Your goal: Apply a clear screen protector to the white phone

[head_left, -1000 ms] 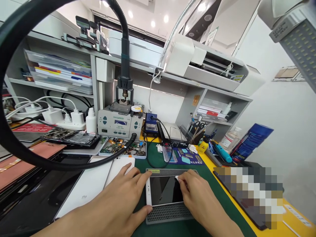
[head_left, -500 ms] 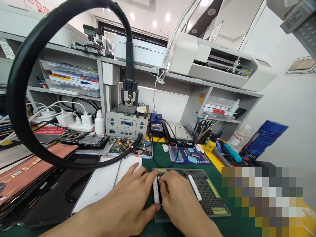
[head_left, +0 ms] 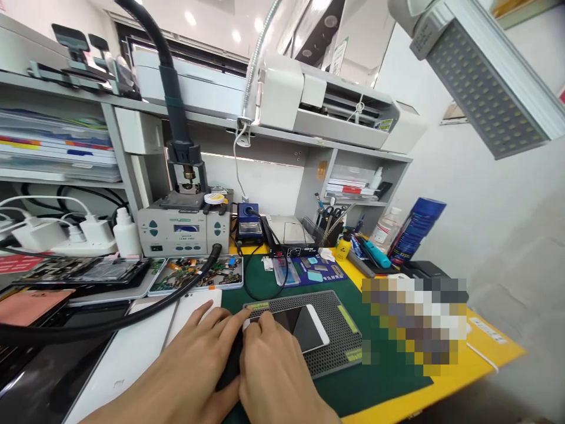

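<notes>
A white-framed smartphone (head_left: 304, 327) with a dark screen lies face up on a grey perforated mat (head_left: 332, 307). My left hand (head_left: 196, 347) brackets the phone's left end, forefinger at the far corner and thumb toward the near one. The other left fingers stretch over white phone-like panels. My right hand (head_left: 270, 365) is closed at the same end, fingers curled down onto the phone's edge. Its fingertips are hidden behind the hand, so whatever they pinch cannot be seen.
A black hose (head_left: 168, 306) curves low across the left side. Behind stand a hot-air station (head_left: 183, 232), a tray of small parts (head_left: 241, 277) and a soldering unit (head_left: 250, 227). A yellow bottle (head_left: 343, 247) stands at right; a lamp (head_left: 494, 88) hangs above.
The view has swung to the right, so everything sits further left and the lamp shows more. Both hands stay at the phone's left end; the right hand now covers more of it.
</notes>
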`<control>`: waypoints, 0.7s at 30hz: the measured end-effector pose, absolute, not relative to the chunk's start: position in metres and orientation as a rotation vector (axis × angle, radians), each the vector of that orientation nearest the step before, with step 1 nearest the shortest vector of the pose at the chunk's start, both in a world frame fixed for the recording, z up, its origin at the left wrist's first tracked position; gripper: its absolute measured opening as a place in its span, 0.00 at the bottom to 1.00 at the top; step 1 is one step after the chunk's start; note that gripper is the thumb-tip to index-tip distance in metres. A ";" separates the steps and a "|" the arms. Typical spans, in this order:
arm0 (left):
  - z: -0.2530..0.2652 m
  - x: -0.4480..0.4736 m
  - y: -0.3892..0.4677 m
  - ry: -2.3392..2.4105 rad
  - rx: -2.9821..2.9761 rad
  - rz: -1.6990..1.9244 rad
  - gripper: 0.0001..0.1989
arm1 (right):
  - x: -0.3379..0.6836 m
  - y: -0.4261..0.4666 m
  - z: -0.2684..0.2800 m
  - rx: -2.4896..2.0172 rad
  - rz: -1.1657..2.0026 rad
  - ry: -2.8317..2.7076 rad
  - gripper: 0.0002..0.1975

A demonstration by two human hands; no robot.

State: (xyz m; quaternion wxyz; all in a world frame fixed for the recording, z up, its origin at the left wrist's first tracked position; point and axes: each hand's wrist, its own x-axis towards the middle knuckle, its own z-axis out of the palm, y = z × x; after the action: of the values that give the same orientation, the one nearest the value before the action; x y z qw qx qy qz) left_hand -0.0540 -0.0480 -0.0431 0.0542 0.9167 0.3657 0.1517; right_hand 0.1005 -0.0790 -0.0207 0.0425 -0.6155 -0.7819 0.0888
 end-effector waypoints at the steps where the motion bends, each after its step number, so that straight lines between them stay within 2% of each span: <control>1: -0.044 -0.055 -0.047 1.119 2.801 0.451 0.30 | 0.103 -0.079 -0.021 -1.877 0.254 -2.391 0.20; 4: -0.046 -0.056 -0.045 1.166 2.839 0.432 0.30 | 0.113 -0.077 -0.025 -1.840 0.147 -2.387 0.20; 8: -0.047 -0.054 -0.045 1.207 2.827 0.390 0.31 | 0.141 -0.070 -0.031 -1.933 0.010 -2.277 0.14; 14: -0.042 -0.052 -0.049 1.224 2.782 0.363 0.31 | 0.224 -0.055 -0.023 -2.154 -0.010 -2.012 0.13; 21: -0.045 -0.054 -0.047 1.235 2.747 0.471 0.30 | 0.271 -0.062 -0.009 -2.093 0.121 -1.822 0.13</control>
State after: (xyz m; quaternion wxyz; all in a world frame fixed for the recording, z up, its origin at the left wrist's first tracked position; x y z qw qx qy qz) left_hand -0.0541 -0.0472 -0.0448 0.0466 0.9000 0.4049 0.1545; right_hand 0.2708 -0.0624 -0.0089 0.1809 -0.7411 -0.6451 0.0427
